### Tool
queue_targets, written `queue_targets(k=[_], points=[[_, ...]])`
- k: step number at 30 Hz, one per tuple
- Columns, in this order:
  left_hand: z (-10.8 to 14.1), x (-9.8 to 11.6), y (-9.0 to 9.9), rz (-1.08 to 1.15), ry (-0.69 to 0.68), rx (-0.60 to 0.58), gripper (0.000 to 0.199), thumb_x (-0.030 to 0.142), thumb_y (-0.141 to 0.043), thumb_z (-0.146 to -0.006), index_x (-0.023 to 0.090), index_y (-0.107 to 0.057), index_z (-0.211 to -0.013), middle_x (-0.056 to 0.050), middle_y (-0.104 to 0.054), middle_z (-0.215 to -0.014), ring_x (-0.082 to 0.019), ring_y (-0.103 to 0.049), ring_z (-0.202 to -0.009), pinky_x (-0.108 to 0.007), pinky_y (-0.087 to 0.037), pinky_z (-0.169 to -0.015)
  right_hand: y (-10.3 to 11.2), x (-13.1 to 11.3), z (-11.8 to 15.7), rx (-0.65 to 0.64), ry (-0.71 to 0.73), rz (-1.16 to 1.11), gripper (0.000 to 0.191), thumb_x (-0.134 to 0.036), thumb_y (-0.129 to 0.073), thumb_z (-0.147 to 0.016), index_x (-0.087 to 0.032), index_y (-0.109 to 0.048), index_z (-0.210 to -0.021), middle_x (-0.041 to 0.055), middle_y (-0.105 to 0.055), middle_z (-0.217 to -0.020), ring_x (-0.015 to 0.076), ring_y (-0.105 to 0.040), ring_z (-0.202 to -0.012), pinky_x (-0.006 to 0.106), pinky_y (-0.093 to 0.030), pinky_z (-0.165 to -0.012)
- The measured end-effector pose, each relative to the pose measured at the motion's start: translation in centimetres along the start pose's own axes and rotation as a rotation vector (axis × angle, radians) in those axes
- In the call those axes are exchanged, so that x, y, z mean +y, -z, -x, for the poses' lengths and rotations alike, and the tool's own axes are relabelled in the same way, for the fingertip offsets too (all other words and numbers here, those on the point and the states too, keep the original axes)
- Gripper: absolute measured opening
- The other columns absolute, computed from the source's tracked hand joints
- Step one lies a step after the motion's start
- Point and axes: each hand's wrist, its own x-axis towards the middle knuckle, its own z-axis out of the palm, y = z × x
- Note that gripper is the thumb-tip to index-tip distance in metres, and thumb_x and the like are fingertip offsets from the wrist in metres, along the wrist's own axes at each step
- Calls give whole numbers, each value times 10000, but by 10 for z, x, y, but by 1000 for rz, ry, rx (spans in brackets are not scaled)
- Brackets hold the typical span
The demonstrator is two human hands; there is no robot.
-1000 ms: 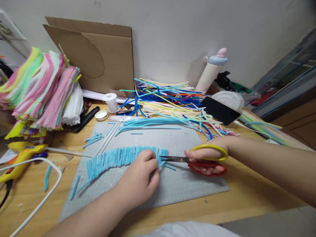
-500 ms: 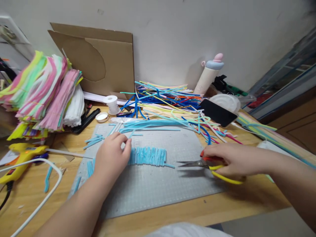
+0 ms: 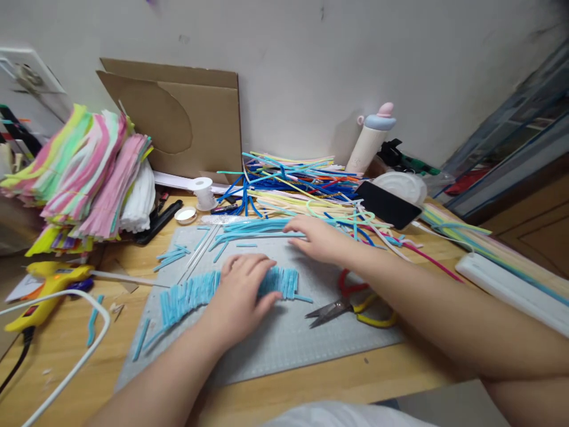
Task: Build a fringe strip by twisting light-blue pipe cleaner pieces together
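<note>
A row of short light-blue pipe cleaner pieces [image 3: 189, 296] stands side by side across the grey cutting mat [image 3: 267, 350]. My left hand [image 3: 242, 293] lies over the middle of this row, thumb apart from the fingers, covering part of it. My right hand [image 3: 317, 237] reaches to the right end of a bundle of long light-blue pipe cleaners [image 3: 253, 227]; its thumb and fingers are apart, with nothing visible between them. Below my right forearm, scissors [image 3: 340, 307] with red and yellow handles rest on the mat, blades parted.
Cut blue pieces [image 3: 172, 256] lie at the mat's left. A yellow glue gun [image 3: 53, 284] and white cable [image 3: 95, 350] occupy the left side. Behind are a mixed pipe cleaner pile [image 3: 302, 184], a spool [image 3: 203, 193], a phone [image 3: 389, 204] and a bottle [image 3: 368, 139].
The scissors have left my right hand and now lie on the mat. That hand has moved left and away from me to the long blue bundle. My left hand has shifted right along the row.
</note>
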Motion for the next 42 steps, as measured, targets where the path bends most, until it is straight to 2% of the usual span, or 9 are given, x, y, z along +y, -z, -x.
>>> queue_targets(k=[3, 6, 11, 16, 19, 22, 26, 31, 42], points=[[5, 6, -7, 53, -81, -113, 591, 402, -639, -771, 242, -426, -1298, -88, -493, -1341, -264, -406, -1255, -506, -178, -1083, -31, -9, -33, 67, -67, 162, 300, -277, -567, -847, -144, -577, -1116, 121, -598, -1120, 246, -530, -1048, 364, -389, -900], [8, 4, -6, 80, -82, -146, 549, 361, -644, -774, 249, -451, -1275, -75, -524, -1297, -251, -432, -1233, -509, -160, -1096, -46, -12, -49, 65, -98, 187, 151, -246, -569, -834, -144, -616, -935, 125, -612, -1029, 252, -548, -962, 358, -398, -830], [9, 3, -3, 123, -75, -118, 530, 356, -656, -765, 263, -463, -1249, -70, -543, -1255, -265, -455, -1199, -544, -186, -1077, -32, -4, -48, 69, -115, 169, 113, -160, -451, -871, -150, -564, -869, 100, -617, -913, 201, -546, -847, 295, -380, -735], [8, -1, -1, 355, 276, 333, 178, 290, -550, -837, 212, -475, -978, -40, -567, -933, -185, -554, -893, -375, -448, -812, 8, -4, -13, 87, -102, 101, 129, -195, -367, -904, -179, -481, -846, 49, -570, -797, 162, -482, -701, 261, -334, -628], [5, -8, -1, 555, 448, 573, 361, 301, -591, -808, 236, -389, -1099, -22, -514, -958, -126, -548, -766, -279, -473, -678, 22, -13, 19, 49, -93, 10, 122, -209, -366, -904, -191, -447, -815, 32, -544, -783, 152, -469, -691, 251, -331, -619], [4, -12, 0, 611, 393, 477, 474, 303, -591, -809, 271, -380, -1232, -30, -542, -1058, -128, -579, -837, -274, -491, -721, 22, -19, 44, -20, -121, -37, 145, -235, -351, -921, -198, -436, -810, 25, -540, -774, 150, -473, -684, 251, -341, -616], [5, -8, 0, 498, 319, 268, 165, 289, -507, -865, 232, -631, -959, -23, -667, -906, -171, -623, -853, -318, -500, -773, 10, -20, 59, -76, -139, -61, 156, -216, -356, -924, -192, -477, -829, 41, -581, -820, 161, -516, -723, 265, -372, -639], [6, 8, -6, 458, 278, 265, 139, 247, -529, -850, 227, -663, -882, -10, -704, -816, -170, -653, -771, -297, -519, -703, -6, -37, 62, -38, -107, -138, 284, -267, -498, -887, -200, -501, -1163, 89, -616, -1128, 202, -582, -955, 302, -419, -787], [11, 14, -5, 335, 20, 161, 126, 178, -528, -861, 218, -648, -861, -8, -678, -806, -134, -621, -761, -245, -476, -684, -6, -50, 71, -82, 27, -91, 204, -193, -430, -898, -195, -630, -862, 36, -665, -780, 153, -585, -720, 246, -355, -631]])
